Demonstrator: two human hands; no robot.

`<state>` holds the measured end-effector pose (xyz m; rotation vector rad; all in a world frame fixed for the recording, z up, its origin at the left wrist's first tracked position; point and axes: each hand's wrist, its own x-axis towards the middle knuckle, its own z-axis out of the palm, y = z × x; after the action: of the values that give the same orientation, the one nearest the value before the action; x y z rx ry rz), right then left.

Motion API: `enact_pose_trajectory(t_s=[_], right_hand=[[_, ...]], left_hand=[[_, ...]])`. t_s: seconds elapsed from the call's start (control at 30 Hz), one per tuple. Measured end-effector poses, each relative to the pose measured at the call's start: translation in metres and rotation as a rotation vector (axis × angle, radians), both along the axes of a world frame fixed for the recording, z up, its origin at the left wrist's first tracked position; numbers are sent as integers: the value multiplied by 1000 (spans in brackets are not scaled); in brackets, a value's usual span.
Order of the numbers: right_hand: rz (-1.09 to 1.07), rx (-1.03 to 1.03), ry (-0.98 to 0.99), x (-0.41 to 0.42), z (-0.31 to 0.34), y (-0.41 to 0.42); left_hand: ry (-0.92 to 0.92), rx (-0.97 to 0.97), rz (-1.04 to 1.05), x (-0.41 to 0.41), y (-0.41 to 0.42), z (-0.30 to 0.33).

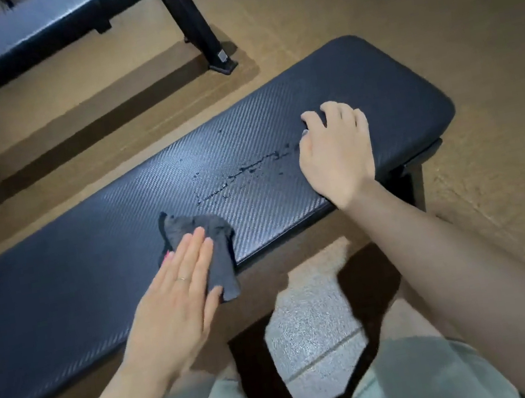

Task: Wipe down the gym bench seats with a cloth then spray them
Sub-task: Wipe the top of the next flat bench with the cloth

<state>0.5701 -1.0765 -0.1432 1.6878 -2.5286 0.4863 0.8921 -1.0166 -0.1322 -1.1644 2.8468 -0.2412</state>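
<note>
Wiping the near bench seat, with wet drops not yet reached.

The dark cloth (pixel 206 243) lies crumpled on the near bench seat (pixel 63 301), close to its front edge, pressed flat under the open left hand (pixel 175 300). Drops of liquid (pixel 239 173) sit between the cloth and the right hand (pixel 336 148), which rests on the seat with fingers curled, holding nothing I can see. The wiping step seems in progress; next the cloth should probably sweep right through the drops. A second bench (pixel 19 41) waits behind.
</note>
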Motion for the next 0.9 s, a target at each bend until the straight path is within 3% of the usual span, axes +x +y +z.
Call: enact_pose_trajectory(t_s=[0.1,0.3,0.47,0.9], right_hand=[[7,-20,-16,1,2,3],[16,-67,-59,-7,2,4],[-4,-55,-46,-7,2,3],[-19,-268,-66,-8,-8,-2]], left_hand=[[-11,18,92,-35,-4,0],[-5,21,24,-144,-21,-6],[38,169,-82,-110,-49,5],[116,301,427,-70,-207,11]])
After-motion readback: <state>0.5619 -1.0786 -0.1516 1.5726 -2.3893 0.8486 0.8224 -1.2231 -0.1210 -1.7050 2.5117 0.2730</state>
